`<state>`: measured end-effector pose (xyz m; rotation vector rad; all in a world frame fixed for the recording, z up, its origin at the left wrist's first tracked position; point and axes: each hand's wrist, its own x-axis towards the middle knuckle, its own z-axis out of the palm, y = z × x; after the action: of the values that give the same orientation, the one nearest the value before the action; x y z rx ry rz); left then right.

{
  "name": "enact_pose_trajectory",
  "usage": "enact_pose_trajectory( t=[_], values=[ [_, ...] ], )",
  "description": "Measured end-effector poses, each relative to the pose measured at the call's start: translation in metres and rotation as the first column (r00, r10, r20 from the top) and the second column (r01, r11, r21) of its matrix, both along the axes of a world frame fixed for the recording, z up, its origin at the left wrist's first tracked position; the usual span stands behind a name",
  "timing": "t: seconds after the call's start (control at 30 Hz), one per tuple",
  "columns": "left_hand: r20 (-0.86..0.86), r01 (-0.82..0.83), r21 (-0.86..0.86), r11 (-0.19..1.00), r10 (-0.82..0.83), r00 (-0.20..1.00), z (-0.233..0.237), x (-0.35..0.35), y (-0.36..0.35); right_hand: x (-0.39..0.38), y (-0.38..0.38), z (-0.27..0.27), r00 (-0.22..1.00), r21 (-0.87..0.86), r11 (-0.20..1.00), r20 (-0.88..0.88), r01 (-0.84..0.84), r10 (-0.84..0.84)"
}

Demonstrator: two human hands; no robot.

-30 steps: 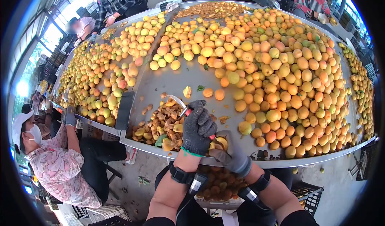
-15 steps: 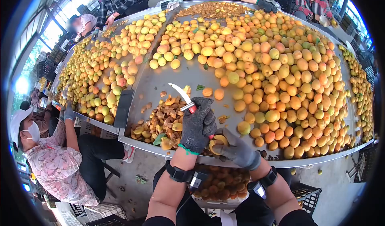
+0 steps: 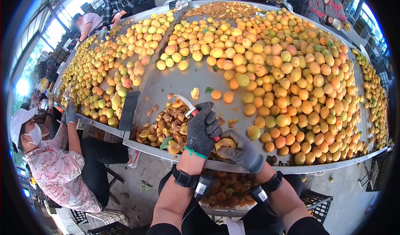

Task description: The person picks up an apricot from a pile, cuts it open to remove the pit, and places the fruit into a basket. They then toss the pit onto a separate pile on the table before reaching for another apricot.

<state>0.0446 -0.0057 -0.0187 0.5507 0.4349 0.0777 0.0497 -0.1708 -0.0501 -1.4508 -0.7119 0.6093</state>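
Note:
My left hand [image 3: 203, 128], in a dark grey knit glove, is closed round the red handle of a curved knife [image 3: 182, 99]. The blade points up and left above a pile of pits and apricot scraps [image 3: 168, 124]. Close beside it, my right hand [image 3: 245, 152], also gloved, grips a cut apricot [image 3: 226, 143] at the table's near edge; its fingers partly cover the fruit. A yellow apricot piece [image 3: 195, 93] shows just beyond the blade. Two whole apricots [image 3: 222, 95] sit a little farther off, near a green leaf [image 3: 208, 90].
Whole apricots [image 3: 308, 105] cover the right and far parts of the metal table [image 3: 179, 78]. A divider with a black block [image 3: 129, 110] runs on the left. Below the near edge is a container of apricots [image 3: 229, 189]. A masked co-worker [image 3: 62, 164] sits at left; others sit across.
The knife has tilted lower and left with my left hand. The yellow piece now shows where the blade was before. My right hand has shifted slightly left with the cut apricot.

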Motion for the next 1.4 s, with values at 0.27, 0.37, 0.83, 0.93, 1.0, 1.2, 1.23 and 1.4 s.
enact_pose_trajectory(
  t=[0.27, 0.37, 0.83, 0.93, 1.0, 1.2, 1.23, 1.4],
  values=[
    [0.014, 0.022, -0.056, 0.998, -0.021, 1.0, -0.003, 0.0, 0.003, 0.002, -0.001, 0.014, 0.946, 0.092, 0.992, -0.304, -0.086, 0.11],
    [0.009, 0.0, -0.048, 0.999, 0.0, 1.0, -0.005, 0.001, 0.001, 0.007, -0.004, 0.01, 0.949, 0.03, 0.993, -0.293, -0.112, 0.116],
    [-0.012, -0.204, 0.099, 0.974, 0.206, 0.978, -0.001, 0.007, 0.001, 0.001, 0.006, -0.013, 0.964, -0.338, 0.904, 0.136, 0.263, -0.23],
    [-0.005, -0.282, 0.171, 0.944, 0.287, 0.958, -0.001, 0.007, 0.003, 0.003, -0.001, 0.012, 0.957, -0.328, 0.907, 0.201, 0.265, -0.207],
    [0.065, -0.343, 0.276, 0.898, 0.338, 0.939, 0.004, 0.005, 0.009, 0.003, -0.004, 0.011, 0.955, -0.2, 0.956, -0.16, 0.215, -0.249],
    [0.099, -0.406, 0.288, 0.867, 0.394, 0.914, 0.013, -0.002, 0.024, 0.001, -0.022, 0.039, 0.811, 0.126, 0.983, -0.557, -0.131, 0.179],
    [0.104, -0.382, 0.29, 0.878, 0.367, 0.924, 0.015, -0.003, 0.026, 0.004, -0.025, 0.042, 0.875, 0.012, 0.907, -0.258, -0.42, 0.409],
    [0.073, -0.31, 0.328, 0.892, 0.303, 0.95, 0.012, -0.007, 0.027, -0.006, -0.034, 0.033, 0.758, -0.068, 0.768, 0.125, -0.637, 0.64]
  ],
)
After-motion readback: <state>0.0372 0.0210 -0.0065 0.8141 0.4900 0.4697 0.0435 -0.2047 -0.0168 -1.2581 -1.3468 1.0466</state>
